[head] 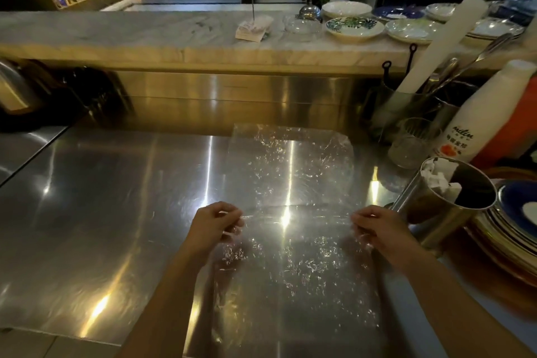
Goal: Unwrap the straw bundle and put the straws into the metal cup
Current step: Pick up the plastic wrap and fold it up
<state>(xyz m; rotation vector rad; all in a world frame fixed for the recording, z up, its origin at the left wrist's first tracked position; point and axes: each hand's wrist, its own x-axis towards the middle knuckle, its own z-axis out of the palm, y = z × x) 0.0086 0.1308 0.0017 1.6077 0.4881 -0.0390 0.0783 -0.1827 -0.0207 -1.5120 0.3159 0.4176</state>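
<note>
Left hand [215, 225]: fingers curled in, thumb and fingertips pinched on the left edge of a clear, crinkled plastic wrap sheet [290, 180]; a thin white sliver visible between the pinched fingers, too small to identify. Right hand [377, 231]: fingers likewise curled, pinched on the right edge of the same sheet; both hands level with each other, well apart, sheet stretched between them.

Sheet position: spread flat on the brushed stainless-steel counter [101, 212], extending ahead of the hands toward the back wall and also back beneath both forearms; a crease line running straight across from one hand to the other.

Tall cylindrical polished metal cup [441, 209]: just beside the right hand, on its outer side, tilted in the wide-angle view; white paper-wrapped straws [438, 177] standing inside, tops visible below the rim.

Further ahead of the right hand: white plastic bottle with printed label [476, 122]; clear glass tumbler [412, 144] next to it. Outer side of the cup: stack of blue-and-white ceramic plates [517, 212], touching or nearly touching the cup; contact not determinable.
</note>
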